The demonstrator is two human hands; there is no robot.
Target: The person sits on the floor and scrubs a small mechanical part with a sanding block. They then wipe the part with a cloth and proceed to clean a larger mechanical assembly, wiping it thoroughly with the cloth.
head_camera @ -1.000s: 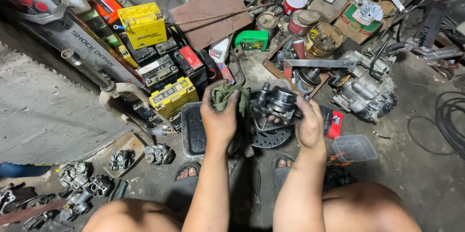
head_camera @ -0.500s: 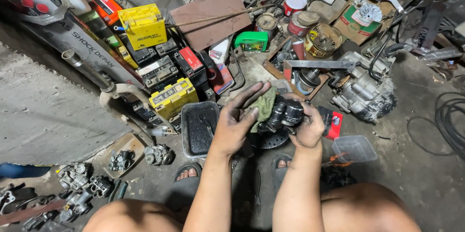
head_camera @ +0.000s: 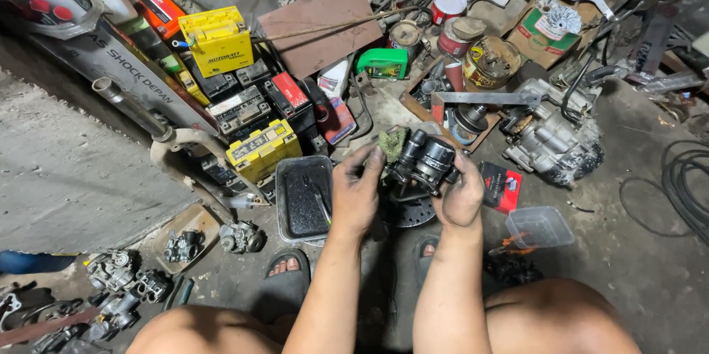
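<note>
A repair workshop — batteries [head_camera: 264, 149], carburettors [head_camera: 240, 236], an engine [head_camera: 550, 143] litter the floor.

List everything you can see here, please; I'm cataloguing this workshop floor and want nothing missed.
black engine part: one, black, held up between both hands
green rag: one, at left fingertips
black tray: one, floor, left of hands
yellow batteries: two, far left pile
brake disc: one, grey, under hands
engine block: one, grey, right
clear tub: one, right of hands
carburettors: several, grey, bottom left
tins: several, top centre
left hand: holds rag against part
right hand: grips part
</note>
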